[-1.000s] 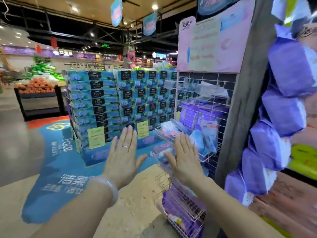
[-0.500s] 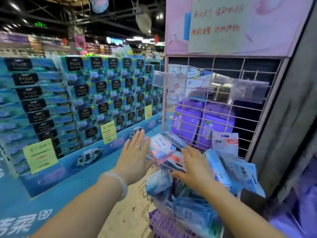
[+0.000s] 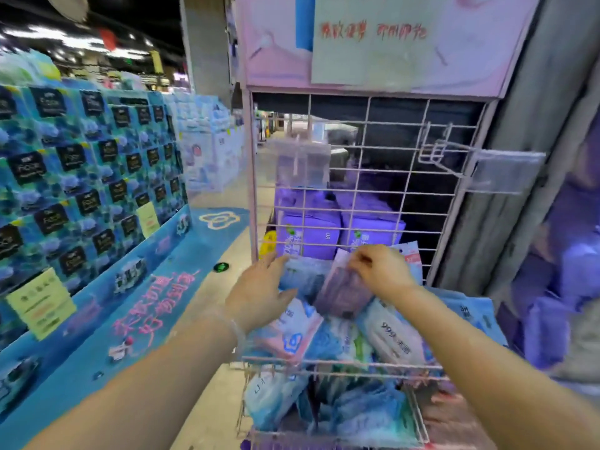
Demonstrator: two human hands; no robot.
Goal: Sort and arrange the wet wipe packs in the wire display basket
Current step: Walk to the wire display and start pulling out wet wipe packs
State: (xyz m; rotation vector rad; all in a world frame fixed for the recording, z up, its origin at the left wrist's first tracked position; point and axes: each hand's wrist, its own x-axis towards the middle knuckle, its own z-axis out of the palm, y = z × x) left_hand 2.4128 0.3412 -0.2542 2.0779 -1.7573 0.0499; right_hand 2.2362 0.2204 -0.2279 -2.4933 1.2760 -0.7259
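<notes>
A pink wire display basket (image 3: 341, 363) in front of me holds several wet wipe packs in blue, white and pink, lying jumbled. My right hand (image 3: 380, 269) pinches the top edge of a purple pack (image 3: 341, 292) that stands tilted at the back of the basket. My left hand (image 3: 259, 292) reaches in from the left with straight fingers, its fingertips against a blue pack (image 3: 300, 276) beside the purple one. A white and pink pack (image 3: 293, 336) lies just below my left hand. A white pack with dark lettering (image 3: 389, 332) lies under my right forearm.
A pink wire grid panel (image 3: 363, 177) rises behind the basket, with purple boxes (image 3: 311, 232) behind it and clear label holders (image 3: 506, 172) hooked on. A lower basket (image 3: 341, 414) holds more blue packs. A blue stack of tissue packs (image 3: 84, 177) stands at left.
I have stepped closer to the basket. My right hand went from flat over the packs to pinching the purple pack. My left hand moved in to the blue pack.
</notes>
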